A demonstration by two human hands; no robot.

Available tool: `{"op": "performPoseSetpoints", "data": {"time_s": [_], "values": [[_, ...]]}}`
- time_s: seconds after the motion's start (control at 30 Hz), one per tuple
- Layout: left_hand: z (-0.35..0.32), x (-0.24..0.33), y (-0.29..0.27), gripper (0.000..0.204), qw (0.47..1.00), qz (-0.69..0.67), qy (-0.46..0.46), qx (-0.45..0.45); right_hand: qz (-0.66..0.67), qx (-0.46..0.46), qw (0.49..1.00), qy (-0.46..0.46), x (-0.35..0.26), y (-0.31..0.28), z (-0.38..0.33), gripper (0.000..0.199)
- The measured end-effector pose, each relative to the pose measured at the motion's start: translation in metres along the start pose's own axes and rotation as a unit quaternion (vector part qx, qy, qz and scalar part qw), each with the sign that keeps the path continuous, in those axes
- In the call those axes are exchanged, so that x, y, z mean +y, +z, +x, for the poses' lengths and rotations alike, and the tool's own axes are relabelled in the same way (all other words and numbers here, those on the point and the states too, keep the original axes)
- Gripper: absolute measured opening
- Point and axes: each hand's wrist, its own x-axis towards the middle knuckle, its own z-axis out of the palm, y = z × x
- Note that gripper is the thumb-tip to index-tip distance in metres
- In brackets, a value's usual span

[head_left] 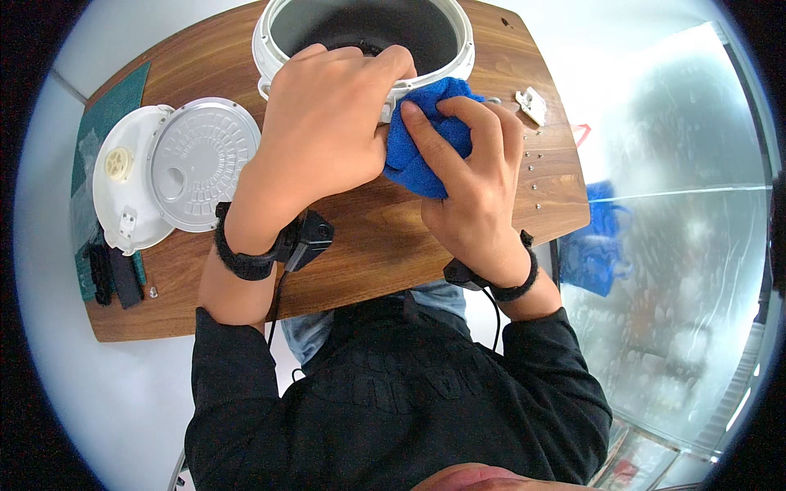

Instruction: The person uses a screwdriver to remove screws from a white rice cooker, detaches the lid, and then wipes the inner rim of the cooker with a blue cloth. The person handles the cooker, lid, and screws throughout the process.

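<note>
A round white cooker body (pixel 274 20) with a dark inner well stands at the far middle of the wooden table (pixel 368 245). My left hand (pixel 319 123) grips its near rim, fingers curled over the edge. My right hand (pixel 471 180) is closed on a bunched blue cloth (pixel 426 151), which is pressed against the cooker's near side just right of my left hand. Both wrists wear black straps with small devices and cables.
A white lid (pixel 123 184) and a grey round inner plate (pixel 201 164) lie at the left. A green mat (pixel 115 102) and black tools (pixel 115 278) sit by the left edge. A small white part (pixel 532 105) and several screws (pixel 536 164) lie right.
</note>
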Motion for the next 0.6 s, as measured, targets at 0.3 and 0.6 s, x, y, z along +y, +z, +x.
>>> {"op": "performPoseSetpoints", "data": {"time_s": [0.3, 0.6], "values": [[-0.002, 0.000, 0.000, 0.035, 1.000, 0.001, -0.009, -0.005, 0.050, 0.006, 0.999, -0.004, 0.011, 0.000, 0.003, 0.066], [-0.001, -0.001, 0.001, 0.032, 1.000, 0.008, 0.014, 0.012, 0.003, 0.045, 0.998, 0.043, 0.047, 0.004, -0.008, 0.066]]}}
